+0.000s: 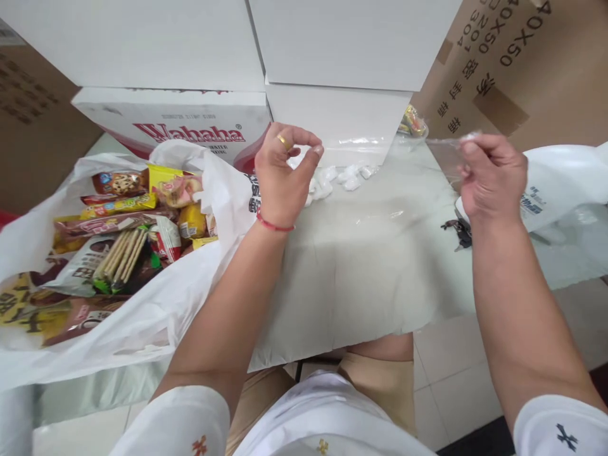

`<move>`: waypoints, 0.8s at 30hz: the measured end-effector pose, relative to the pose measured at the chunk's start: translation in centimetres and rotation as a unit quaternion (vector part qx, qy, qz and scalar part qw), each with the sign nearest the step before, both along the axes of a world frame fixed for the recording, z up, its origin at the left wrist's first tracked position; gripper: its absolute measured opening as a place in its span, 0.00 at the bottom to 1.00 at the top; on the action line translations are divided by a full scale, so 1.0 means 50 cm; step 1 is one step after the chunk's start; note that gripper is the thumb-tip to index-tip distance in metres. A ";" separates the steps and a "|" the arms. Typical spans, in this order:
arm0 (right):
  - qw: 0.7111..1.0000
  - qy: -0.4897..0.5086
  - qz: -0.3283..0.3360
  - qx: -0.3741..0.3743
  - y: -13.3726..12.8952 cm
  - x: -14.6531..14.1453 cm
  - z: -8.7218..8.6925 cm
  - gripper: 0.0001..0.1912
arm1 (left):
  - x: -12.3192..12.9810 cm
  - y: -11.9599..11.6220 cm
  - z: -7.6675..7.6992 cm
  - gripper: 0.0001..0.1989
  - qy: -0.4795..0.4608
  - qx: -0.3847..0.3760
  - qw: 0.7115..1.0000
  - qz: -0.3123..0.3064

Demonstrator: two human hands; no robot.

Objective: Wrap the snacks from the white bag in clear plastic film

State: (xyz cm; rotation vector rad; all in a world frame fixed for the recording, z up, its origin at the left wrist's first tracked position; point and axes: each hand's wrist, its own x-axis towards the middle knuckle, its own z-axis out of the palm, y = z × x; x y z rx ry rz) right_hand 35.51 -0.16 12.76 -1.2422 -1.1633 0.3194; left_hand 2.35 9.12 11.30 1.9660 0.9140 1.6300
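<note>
My left hand (287,168), with a ring and a red wrist cord, pinches thumb and forefinger together at one end of a thin clear plastic bag (358,142). My right hand (494,171) is closed on the other end, so the film stretches between them above the table. The bag is so transparent that its lower edge cannot be made out. Several small white packets (325,180) lie on the table behind it, near my left fingertips. Left of my left forearm, a large white plastic bag (190,266) gapes around many wrapped snacks (121,253).
A Wahaha carton (190,123) and white boxes (342,41) stand along the back of the covered table (361,272). Brown cartons (513,69) flank them. Some sweets in clear wrapping (412,121), a small dark object (458,233) and a white plastic bag (560,183) are on the right.
</note>
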 end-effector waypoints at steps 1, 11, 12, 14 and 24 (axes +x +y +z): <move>1.000 -0.017 -0.002 0.000 -0.026 0.001 -0.002 0.10 | -0.010 -0.021 0.003 0.05 0.020 0.030 0.999 -0.001; 0.969 -0.149 0.099 -0.169 -0.219 -0.056 -0.225 0.05 | -0.136 -0.220 -0.191 0.05 0.281 0.121 0.949 -0.073; 0.966 -0.162 0.103 -0.175 -0.229 -0.066 -0.237 0.05 | -0.148 -0.233 -0.203 0.05 0.302 0.120 0.943 -0.076; 0.962 -0.172 0.116 -0.175 -0.244 -0.085 -0.252 0.05 | -0.171 -0.256 -0.218 0.06 0.339 0.117 0.930 -0.082; 0.947 -0.219 0.169 -0.164 -0.287 -0.106 -0.262 0.10 | -0.222 -0.344 -0.107 0.13 0.332 -0.036 0.937 -0.101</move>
